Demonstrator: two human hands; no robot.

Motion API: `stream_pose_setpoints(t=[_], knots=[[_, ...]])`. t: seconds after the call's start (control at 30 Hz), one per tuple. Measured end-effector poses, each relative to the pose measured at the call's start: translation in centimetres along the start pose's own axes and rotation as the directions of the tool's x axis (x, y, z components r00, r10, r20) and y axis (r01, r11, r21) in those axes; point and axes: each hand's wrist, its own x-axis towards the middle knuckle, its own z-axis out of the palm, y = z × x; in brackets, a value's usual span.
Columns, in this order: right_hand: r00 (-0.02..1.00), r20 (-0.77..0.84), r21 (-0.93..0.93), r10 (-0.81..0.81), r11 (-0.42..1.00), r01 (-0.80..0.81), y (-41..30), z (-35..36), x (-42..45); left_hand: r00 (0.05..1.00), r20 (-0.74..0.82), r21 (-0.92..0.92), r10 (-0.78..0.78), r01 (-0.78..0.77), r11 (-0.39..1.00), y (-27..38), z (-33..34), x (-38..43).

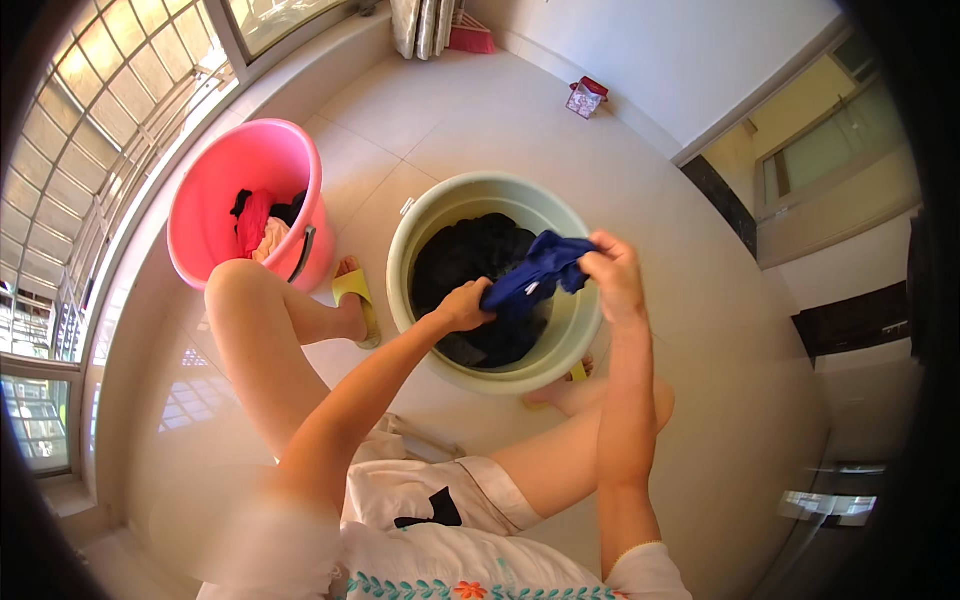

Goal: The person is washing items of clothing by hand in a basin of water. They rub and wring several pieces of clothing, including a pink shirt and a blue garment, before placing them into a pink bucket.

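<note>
A dark blue piece of wet-looking cloth [529, 276] is stretched between my two hands above a pale green plastic tub [489, 181]. My left hand [466, 304] grips its lower left end, and my right hand [613, 271] pinches the upper right end near the tub's rim. A small white tag or mark shows on the blue fabric. Below it, dark clothes [465, 259] fill much of the tub, apparently in water. What kind of garment the blue cloth is, I cannot tell.
Left of the tub stands a pink bucket [202, 202] with a dark handle, holding red, peach and black clothes [259, 225]. A red dustpan [471, 36] and a small patterned box [586, 97] sit by the far wall. Barred windows [112, 97] line the left side; a doorway [810, 150] is at right.
</note>
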Motion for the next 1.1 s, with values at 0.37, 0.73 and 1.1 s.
stream_pose_setpoints(t=[0.37,0.73,1.1], knots=[[0.981,-0.190,-0.458,0.023,0.882,-0.110,1.0,-3.1,1.2,0.996,-0.041,-0.517,-0.083,0.050,0.855,5.6,-5.5,0.2],[0.964,-0.264,-0.766,0.015,0.604,-0.219,2.3,-3.1,2.1,0.983,-0.181,0.173,-0.040,0.072,0.982,4.0,-6.9,-1.0],[0.964,-0.266,-0.792,0.015,0.567,-0.227,4.1,-3.2,2.0,1.000,0.014,0.214,0.018,-0.020,0.977,4.5,-8.9,4.6]])
